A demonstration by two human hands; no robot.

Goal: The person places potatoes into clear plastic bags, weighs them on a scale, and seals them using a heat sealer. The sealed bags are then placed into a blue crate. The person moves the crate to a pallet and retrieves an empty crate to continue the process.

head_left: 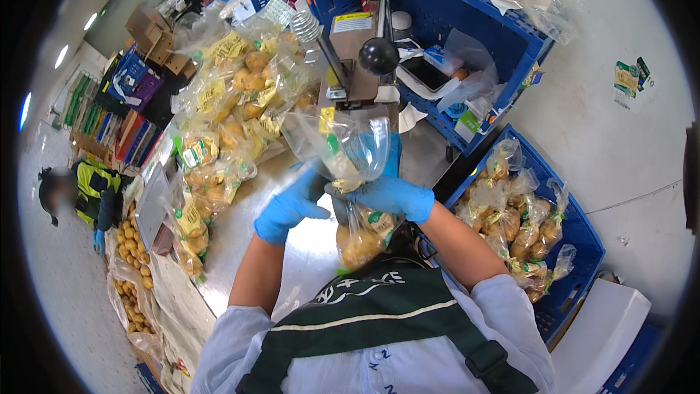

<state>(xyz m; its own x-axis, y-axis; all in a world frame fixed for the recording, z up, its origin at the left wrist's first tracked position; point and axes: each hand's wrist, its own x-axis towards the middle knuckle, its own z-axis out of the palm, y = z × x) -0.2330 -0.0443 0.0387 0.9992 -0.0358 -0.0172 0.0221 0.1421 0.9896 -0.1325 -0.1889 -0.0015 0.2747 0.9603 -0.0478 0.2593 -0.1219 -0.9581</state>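
Observation:
My right hand (391, 197), in a blue glove, grips the gathered neck of a clear plastic bag of potatoes (362, 243). The bag hangs below the hand near my apron, its loose top flaring upward. My left hand (292, 205), also gloved in blue, is at the left of the neck with thumb and fingers apart; its fingertips are blurred. Just beyond the bag top stands a bench device (355, 54) with a metal spring, a lever and a black ball knob. Filled potato bags (249, 82) are heaped on the metal table (240, 235) at the left.
A blue crate (588, 230) of tied potato bags is at the right. A larger blue crate (514, 54) behind the device holds a phone (425, 72) and packaging. Loose potatoes (131, 243) lie at the far left, near a person in a yellow vest (95, 186). A white box (601, 328) is lower right.

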